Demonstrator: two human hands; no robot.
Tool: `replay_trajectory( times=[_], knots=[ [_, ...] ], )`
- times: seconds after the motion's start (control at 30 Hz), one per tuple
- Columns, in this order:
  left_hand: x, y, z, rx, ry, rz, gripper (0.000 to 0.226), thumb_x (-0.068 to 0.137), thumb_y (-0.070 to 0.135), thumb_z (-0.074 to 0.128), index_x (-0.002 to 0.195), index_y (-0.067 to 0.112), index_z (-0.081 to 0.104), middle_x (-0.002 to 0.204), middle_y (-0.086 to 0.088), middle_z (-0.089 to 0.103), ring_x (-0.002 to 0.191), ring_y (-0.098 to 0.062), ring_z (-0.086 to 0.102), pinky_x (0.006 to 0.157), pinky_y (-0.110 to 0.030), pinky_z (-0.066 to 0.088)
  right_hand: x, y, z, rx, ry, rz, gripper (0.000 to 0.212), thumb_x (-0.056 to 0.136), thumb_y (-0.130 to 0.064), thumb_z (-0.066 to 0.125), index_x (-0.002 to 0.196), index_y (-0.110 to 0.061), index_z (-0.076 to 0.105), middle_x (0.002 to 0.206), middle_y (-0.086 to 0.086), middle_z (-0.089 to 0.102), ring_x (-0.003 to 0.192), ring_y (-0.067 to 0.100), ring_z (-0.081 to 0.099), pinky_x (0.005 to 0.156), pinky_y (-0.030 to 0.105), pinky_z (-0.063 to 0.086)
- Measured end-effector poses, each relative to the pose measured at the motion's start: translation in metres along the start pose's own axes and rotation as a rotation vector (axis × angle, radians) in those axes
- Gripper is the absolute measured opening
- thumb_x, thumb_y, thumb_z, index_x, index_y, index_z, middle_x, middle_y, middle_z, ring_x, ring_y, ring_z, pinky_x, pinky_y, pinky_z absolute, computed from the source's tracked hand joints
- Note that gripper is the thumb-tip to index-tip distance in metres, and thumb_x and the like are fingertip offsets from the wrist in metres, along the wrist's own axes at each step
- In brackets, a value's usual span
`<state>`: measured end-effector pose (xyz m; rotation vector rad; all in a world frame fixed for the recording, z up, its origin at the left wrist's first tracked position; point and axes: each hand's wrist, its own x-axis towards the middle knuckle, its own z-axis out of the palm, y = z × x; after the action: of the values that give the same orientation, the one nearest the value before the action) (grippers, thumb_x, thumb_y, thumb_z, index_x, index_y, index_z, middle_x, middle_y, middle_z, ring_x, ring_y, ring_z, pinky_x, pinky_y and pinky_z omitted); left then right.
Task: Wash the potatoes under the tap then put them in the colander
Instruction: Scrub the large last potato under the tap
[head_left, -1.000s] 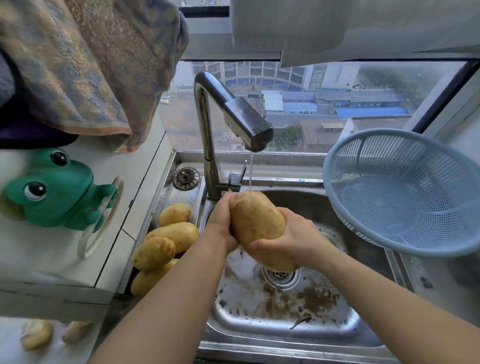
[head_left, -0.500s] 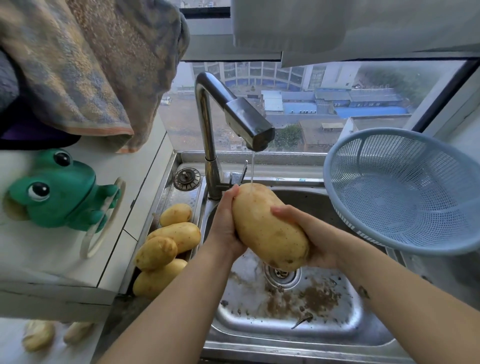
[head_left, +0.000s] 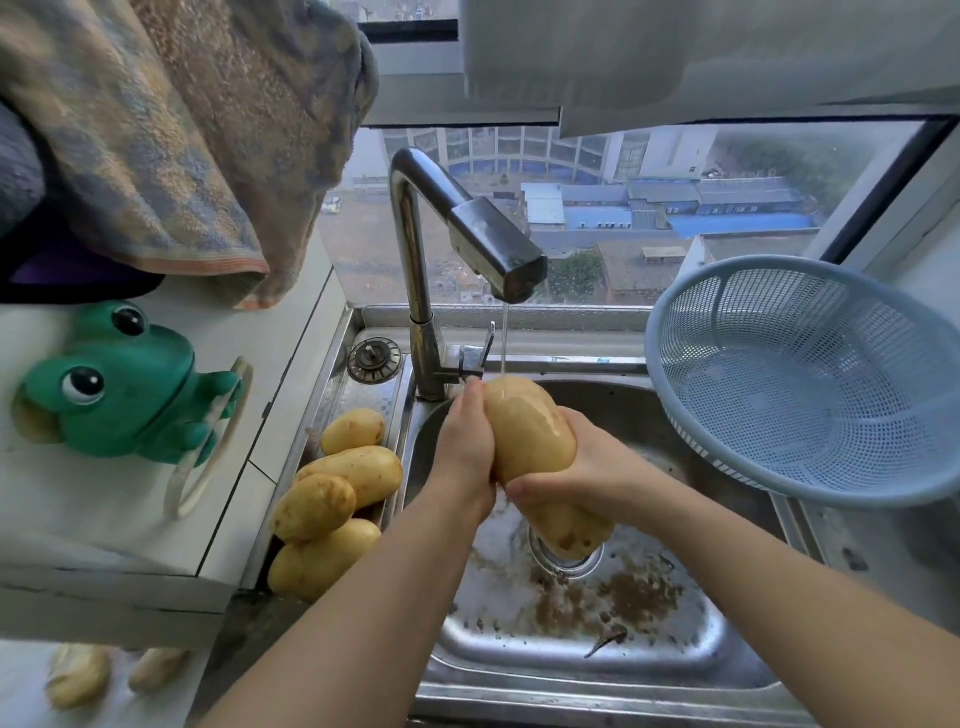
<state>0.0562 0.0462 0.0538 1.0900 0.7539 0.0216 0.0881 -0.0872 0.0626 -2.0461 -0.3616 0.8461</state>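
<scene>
"Two hands on one potato?"

"Yes. The left hand (head_left: 465, 447) lies against the left side of the large, oblong, yellow-brown potato (head_left: 524, 441), fingers curved round its back. The right hand (head_left: 587, 467) wraps it from the right, thumb across the front. Both grip it."

"Where is it?"

"Over the middle of the stainless steel sink (head_left: 571, 654), standing nearly upright. Its top end is under the thin stream of water (head_left: 504, 338) from the angular chrome tap (head_left: 415, 260) at the sink's back edge. The wet skin shines, and the lower end hangs just above the round drain (head_left: 569, 564)."

"And the colander?"

"The round, pale blue plastic mesh colander (head_left: 810, 379) leans tilted at the sink's right rim, its open side turned toward the person, apart from both hands."

"Other potatoes?"

"Four smaller yellow-brown potatoes (head_left: 337, 493) are piled on the sink's left ledge, touching one another. Brown dirt (head_left: 628, 592) speckles the basin floor by the drain. A green plastic frog (head_left: 119, 384) sits on the white surface beyond them."
</scene>
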Motion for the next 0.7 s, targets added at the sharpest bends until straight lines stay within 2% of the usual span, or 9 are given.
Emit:
replay_trajectory(
  times=[0.1, 0.2, 0.27, 0.37, 0.43, 0.5, 0.6, 0.7],
  knots=[
    [-0.001, -0.016, -0.003, 0.279, -0.096, 0.317, 0.056, 0.094, 0.057, 0.042, 0.141, 0.026, 0.038, 0.136, -0.008, 0.048, 0.12, -0.021, 0.052, 0.103, -0.044, 0.045, -0.002, 0.002, -0.003, 0.1, 0.02, -0.013, 0.09, 0.044, -0.051, 0.082, 0.123, -0.029, 0.047, 0.106, -0.008, 0.063, 0.089, 0.004, 0.064, 0.066, 0.017, 0.052],
    [0.0, -0.018, -0.005, 0.282, -0.144, 0.356, 0.056, 0.091, 0.051, 0.049, 0.14, 0.025, 0.042, 0.131, -0.004, 0.051, 0.118, -0.019, 0.053, 0.103, -0.042, 0.046, -0.005, 0.005, -0.002, 0.025, 0.052, -0.023, 0.098, 0.038, -0.061, 0.076, 0.125, -0.031, 0.045, 0.108, -0.008, 0.062, 0.095, 0.009, 0.063, 0.076, 0.026, 0.054],
    [0.005, -0.01, -0.002, 0.246, -0.109, 0.298, 0.041, 0.095, 0.042, 0.05, 0.132, 0.024, 0.052, 0.121, -0.002, 0.057, 0.112, -0.022, 0.057, 0.1, -0.046, 0.048, -0.008, 0.006, -0.001, -0.047, 0.087, -0.037, 0.098, 0.039, -0.063, 0.076, 0.126, -0.033, 0.042, 0.108, -0.007, 0.062, 0.095, 0.011, 0.062, 0.076, 0.028, 0.053],
    [0.015, 0.008, 0.005, 0.197, -0.114, 0.038, 0.032, 0.097, 0.044, 0.047, 0.113, 0.021, 0.063, 0.112, -0.012, 0.066, 0.103, -0.029, 0.063, 0.092, -0.05, 0.052, -0.014, 0.003, -0.004, -0.138, 0.135, -0.057, 0.092, 0.053, -0.053, 0.084, 0.13, -0.036, 0.037, 0.105, -0.008, 0.06, 0.091, 0.011, 0.061, 0.072, 0.027, 0.055],
    [0.02, 0.02, 0.005, 0.186, -0.183, -0.175, 0.037, 0.098, 0.044, 0.043, 0.101, 0.015, 0.066, 0.094, -0.012, 0.07, 0.086, -0.027, 0.066, 0.08, -0.041, 0.055, -0.02, 0.001, -0.007, -0.232, 0.153, -0.083, 0.095, 0.056, -0.049, 0.085, 0.134, -0.037, 0.032, 0.102, -0.009, 0.058, 0.09, 0.012, 0.061, 0.073, 0.032, 0.057],
    [0.022, 0.03, 0.001, 0.213, -0.294, -0.286, 0.031, 0.098, 0.034, 0.044, 0.092, 0.013, 0.067, 0.078, -0.009, 0.069, 0.071, -0.023, 0.066, 0.068, -0.034, 0.054, -0.024, -0.002, -0.009, -0.302, 0.126, -0.091, 0.103, 0.056, -0.05, 0.084, 0.14, -0.039, 0.026, 0.106, -0.006, 0.057, 0.092, 0.014, 0.061, 0.076, 0.032, 0.058],
    [0.022, 0.03, -0.003, 0.151, -0.271, -0.333, 0.03, 0.096, 0.027, 0.044, 0.084, 0.009, 0.066, 0.074, -0.01, 0.067, 0.066, -0.024, 0.066, 0.065, -0.033, 0.054, -0.021, 0.0, -0.009, -0.184, 0.054, -0.091, 0.098, 0.054, -0.048, 0.086, 0.136, -0.04, 0.033, 0.107, -0.009, 0.059, 0.092, 0.01, 0.062, 0.075, 0.028, 0.058],
    [0.02, 0.013, 0.002, -0.015, -0.094, -0.163, 0.032, 0.098, 0.026, 0.039, 0.083, 0.011, 0.064, 0.079, -0.011, 0.064, 0.076, -0.024, 0.063, 0.075, -0.038, 0.054, -0.012, 0.003, -0.008, 0.029, 0.02, -0.04, 0.09, 0.044, -0.054, 0.082, 0.125, -0.037, 0.046, 0.105, -0.008, 0.064, 0.09, 0.009, 0.066, 0.078, 0.031, 0.059]
  ],
)
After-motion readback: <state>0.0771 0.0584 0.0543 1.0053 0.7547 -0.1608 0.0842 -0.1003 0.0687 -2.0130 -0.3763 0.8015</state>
